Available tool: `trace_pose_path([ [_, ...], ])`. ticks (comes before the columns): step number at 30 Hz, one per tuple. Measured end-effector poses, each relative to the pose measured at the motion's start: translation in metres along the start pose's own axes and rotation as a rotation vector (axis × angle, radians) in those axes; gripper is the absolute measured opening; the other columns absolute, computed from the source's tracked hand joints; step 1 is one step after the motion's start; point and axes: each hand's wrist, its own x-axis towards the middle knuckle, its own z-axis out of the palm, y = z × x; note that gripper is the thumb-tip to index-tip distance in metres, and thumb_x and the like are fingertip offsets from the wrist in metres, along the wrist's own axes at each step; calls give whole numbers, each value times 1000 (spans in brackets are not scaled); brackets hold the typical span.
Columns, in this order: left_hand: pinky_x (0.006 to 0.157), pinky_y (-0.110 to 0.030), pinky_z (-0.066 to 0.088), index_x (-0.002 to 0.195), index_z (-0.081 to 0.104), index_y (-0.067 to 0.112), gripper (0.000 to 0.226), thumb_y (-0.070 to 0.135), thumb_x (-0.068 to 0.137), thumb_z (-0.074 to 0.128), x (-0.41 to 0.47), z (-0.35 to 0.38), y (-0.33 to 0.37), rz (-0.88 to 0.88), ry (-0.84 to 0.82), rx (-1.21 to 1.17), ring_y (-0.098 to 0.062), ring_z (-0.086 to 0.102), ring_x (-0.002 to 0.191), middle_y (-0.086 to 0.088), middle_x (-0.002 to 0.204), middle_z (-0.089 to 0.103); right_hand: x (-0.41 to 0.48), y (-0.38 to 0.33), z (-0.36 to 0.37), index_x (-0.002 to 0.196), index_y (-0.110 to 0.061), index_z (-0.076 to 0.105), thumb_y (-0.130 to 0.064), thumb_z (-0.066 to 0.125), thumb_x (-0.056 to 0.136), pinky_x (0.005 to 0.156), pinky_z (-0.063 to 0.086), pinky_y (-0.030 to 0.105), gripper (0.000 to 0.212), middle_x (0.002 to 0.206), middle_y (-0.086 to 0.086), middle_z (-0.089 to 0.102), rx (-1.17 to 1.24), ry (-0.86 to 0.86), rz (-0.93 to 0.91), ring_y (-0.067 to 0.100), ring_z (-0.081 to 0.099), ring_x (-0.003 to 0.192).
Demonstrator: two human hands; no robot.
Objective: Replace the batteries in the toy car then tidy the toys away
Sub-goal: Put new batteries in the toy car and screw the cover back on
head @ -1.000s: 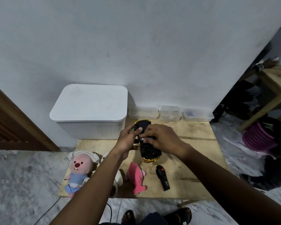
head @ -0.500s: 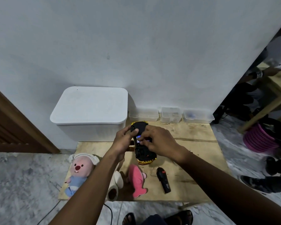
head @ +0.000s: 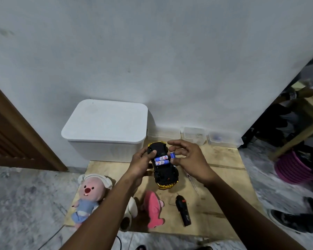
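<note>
Thumb and fingertips of the right hand pinch a loose battery at the edge of the upturned toy car. The left hand has its fingers curled round the car's side, holding it above the wooden board. Two batteries lie side by side in the car's open compartment; their blue-and-white labels carry print too small to read. Beyond the car, three clear tubs line the wall, contents unclear, the rightmost showing something bluish. Beyond-left of the car stands a lidded white bin. Nearer than the car lie a black remote, a pink fish plush and a pink beaver plush.
</note>
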Motion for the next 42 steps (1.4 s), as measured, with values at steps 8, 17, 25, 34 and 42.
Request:
trace_pose_path([
  [8,61,-33,54,120,66,20,24,25,96,64,1,4,-6,-19,-6,7,-25,68,77,-3,94,74,-4,13,11,101,-29,72,9,80,69,76,59,29,50,97,0,73,37,82,16,14,71,86],
  [17,60,-32,52,112,68,22,17,24,97,62,-1,8,-5,-11,-5,-1,-25,66,77,-1,92,73,-14,23,16,105,-16,74,2,80,76,72,55,18,36,95,-2,76,63,204,-22,3,70,84],
  [25,53,-29,51,118,67,19,22,24,97,61,-4,10,-6,-15,-29,-13,-23,66,75,-2,91,72,-21,28,11,114,-22,74,1,67,88,82,50,14,35,108,0,69,-406,-7,-183,8,65,97],
  [34,64,-36,56,118,68,22,22,24,97,61,-1,11,-10,-14,-43,-16,-25,70,80,-6,100,74,-16,25,1,116,-25,71,1,72,81,82,48,12,43,97,-10,72,-359,-81,-175,2,65,98],
  [42,60,-34,55,118,67,22,22,25,96,65,-1,10,-7,-8,-38,-19,-25,71,78,-5,99,75,-17,39,2,97,-26,72,-20,90,65,68,50,20,37,92,-13,65,-248,205,-45,-3,56,80],
])
